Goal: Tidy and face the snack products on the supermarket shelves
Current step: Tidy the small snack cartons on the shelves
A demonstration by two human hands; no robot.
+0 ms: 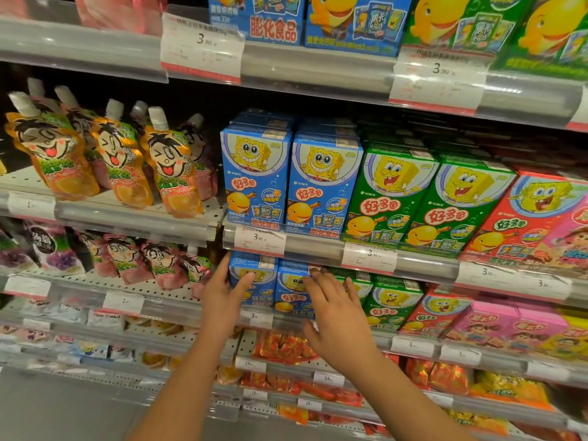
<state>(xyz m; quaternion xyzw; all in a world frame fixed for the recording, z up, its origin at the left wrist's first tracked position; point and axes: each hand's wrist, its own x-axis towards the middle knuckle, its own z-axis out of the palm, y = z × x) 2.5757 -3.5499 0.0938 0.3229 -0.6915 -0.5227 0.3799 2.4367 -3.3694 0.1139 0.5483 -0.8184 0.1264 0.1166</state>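
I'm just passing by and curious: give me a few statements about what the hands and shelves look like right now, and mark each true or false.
1. Both hands reach for blue boxes. True: the left hand touches the left blue box, and the right hand is at the right blue box.
2. The hands work on the top shelf. False: they are at the shelf below the big blue boxes.
3. Green boxes stand right of the big blue boxes. True.
4. The pouches stand right of the boxes. False: they stand to the left.
5. The right hand holds a red bag. False: its fingers are spread and hold nothing.
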